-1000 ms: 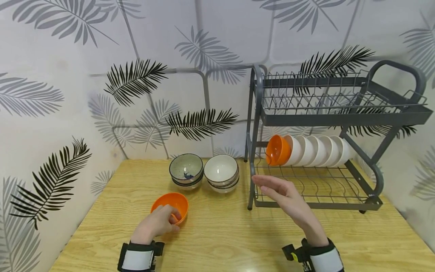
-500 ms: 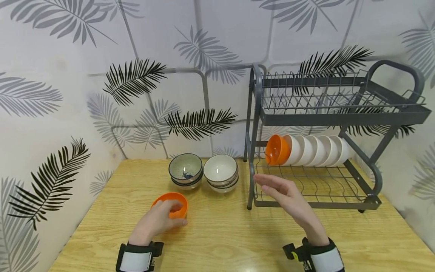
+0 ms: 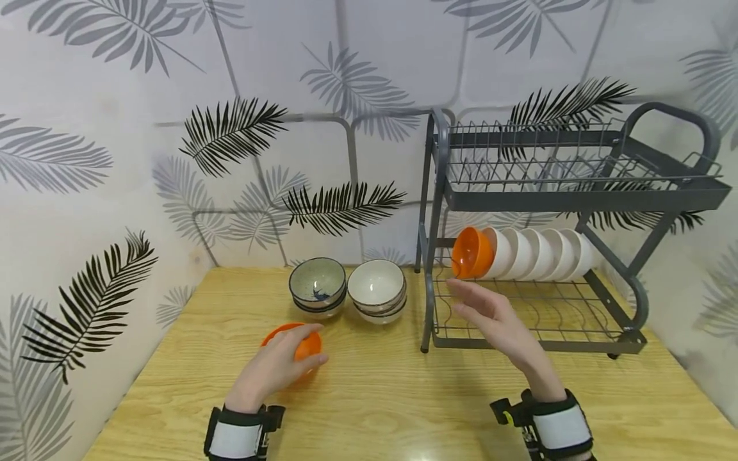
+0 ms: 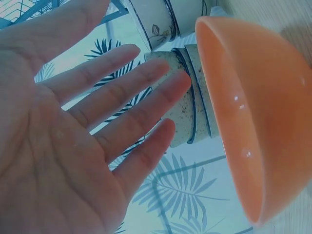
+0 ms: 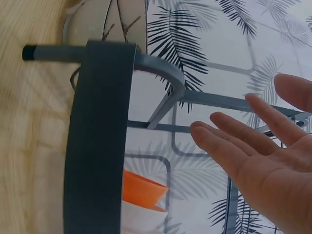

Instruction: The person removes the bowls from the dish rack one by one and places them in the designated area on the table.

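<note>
Left grip (image 3: 277,366) hangs spread above the orange bowl (image 4: 273,112) at the head view's seven o'clock; right grip (image 3: 498,323), spread too, near the dish rack (image 3: 576,201). Probably lining up a pick; next calls for closing on it.

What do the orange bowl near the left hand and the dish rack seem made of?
Orange bowl: probably shiny plastic, from its even color and small highlights; glazed ceramic is possible. Dish rack: likely painted metal, given smooth gray tubes and thin wires.
</note>
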A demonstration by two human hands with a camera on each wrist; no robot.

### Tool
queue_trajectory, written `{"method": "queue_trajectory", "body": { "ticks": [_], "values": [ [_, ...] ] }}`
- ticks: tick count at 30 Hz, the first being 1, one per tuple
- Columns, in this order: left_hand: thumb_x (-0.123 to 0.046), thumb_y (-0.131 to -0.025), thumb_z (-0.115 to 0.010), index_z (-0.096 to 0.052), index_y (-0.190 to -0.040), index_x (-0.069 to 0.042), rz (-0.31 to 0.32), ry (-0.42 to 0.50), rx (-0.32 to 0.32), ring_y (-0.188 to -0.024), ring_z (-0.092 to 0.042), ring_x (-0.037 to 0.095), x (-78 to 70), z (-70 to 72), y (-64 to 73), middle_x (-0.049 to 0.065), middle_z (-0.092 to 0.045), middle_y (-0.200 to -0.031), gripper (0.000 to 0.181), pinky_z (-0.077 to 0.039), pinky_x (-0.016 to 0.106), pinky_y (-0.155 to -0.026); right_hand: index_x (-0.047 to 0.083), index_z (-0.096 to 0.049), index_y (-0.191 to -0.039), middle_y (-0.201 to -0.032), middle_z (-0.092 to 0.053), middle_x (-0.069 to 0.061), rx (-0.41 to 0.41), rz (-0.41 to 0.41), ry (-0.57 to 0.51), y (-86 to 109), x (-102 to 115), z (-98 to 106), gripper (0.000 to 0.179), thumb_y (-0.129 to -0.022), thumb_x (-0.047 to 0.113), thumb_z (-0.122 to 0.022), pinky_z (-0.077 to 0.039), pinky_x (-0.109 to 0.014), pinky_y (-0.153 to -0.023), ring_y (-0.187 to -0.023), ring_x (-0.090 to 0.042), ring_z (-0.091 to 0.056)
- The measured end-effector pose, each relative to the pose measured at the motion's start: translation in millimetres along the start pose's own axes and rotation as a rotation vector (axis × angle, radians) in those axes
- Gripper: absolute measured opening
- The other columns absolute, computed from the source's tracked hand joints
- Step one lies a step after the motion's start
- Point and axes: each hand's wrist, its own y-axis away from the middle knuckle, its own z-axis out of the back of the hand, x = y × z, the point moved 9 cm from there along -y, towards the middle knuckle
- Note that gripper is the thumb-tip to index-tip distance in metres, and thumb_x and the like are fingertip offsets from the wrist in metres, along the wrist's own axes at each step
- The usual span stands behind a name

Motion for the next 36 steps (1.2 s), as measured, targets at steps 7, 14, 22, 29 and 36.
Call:
{"method": "queue_trajectory", "body": {
  "ticks": [7,14,22,29,36],
  "values": [
    [-0.031,-0.085,-0.07,-0.059,-0.129,-0.009,-0.005,0.004,0.016,-0.117,-0.052,0.032,-3.4,-3.9,1.0,0.008,-0.061,-0.128,0.05,-0.044,0.055,-0.096,-0.006,-0.033,-0.144,-0.149,-0.029,-0.03,-0.003,-0.01,0.109,-9.3,-0.9,17.4,0.051,-0.098,0.007,-0.051,-0.026,-0.065,-0.106,-0.136,-0.044,-0.024],
    [-0.032,-0.086,-0.069,-0.057,-0.132,-0.009,-0.005,0.007,0.035,-0.12,-0.051,0.031,-4.5,-5.1,-0.6,0.008,-0.059,-0.131,0.053,-0.043,0.054,-0.099,-0.004,-0.029,-0.146,-0.148,-0.03,-0.03,-0.013,-0.034,0.321,-20.2,4.6,33.6,0.058,-0.096,0.01,-0.055,-0.026,-0.066,-0.105,-0.133,-0.046,-0.027],
    [-0.031,-0.088,-0.068,-0.046,-0.142,-0.012,-0.036,0.021,0.048,-0.123,-0.05,0.029,-8.0,-5.3,-2.6,0.008,-0.051,-0.14,0.062,-0.044,0.052,-0.1,0.0,-0.017,-0.151,-0.147,-0.027,-0.035,0.005,-0.129,0.502,-33.4,1.1,51.6,0.081,-0.091,0.026,-0.064,-0.034,-0.07,-0.097,-0.126,-0.053,-0.033],
    [-0.032,-0.088,-0.068,-0.041,-0.146,-0.017,-0.052,0.034,0.047,-0.124,-0.049,0.028,-9.4,-4.7,-3.6,0.009,-0.047,-0.144,0.067,-0.045,0.052,-0.099,-0.005,-0.019,-0.15,-0.15,-0.02,-0.034,0.032,-0.1,0.614,-53.5,-2.7,58.3,0.086,-0.082,0.011,-0.07,-0.034,-0.068,-0.099,-0.13,-0.05,-0.027],
    [-0.032,-0.088,-0.068,-0.039,-0.147,-0.019,-0.062,0.035,0.036,-0.123,-0.049,0.03,-9.5,-4.7,-3.4,0.009,-0.046,-0.145,0.068,-0.045,0.053,-0.098,-0.006,-0.035,-0.143,-0.149,-0.016,-0.036,0.047,-0.098,0.857,-72.8,-11.5,59.9,0.085,-0.073,0.016,-0.078,-0.03,-0.07,-0.1,-0.13,-0.056,-0.019]
  ]
}}
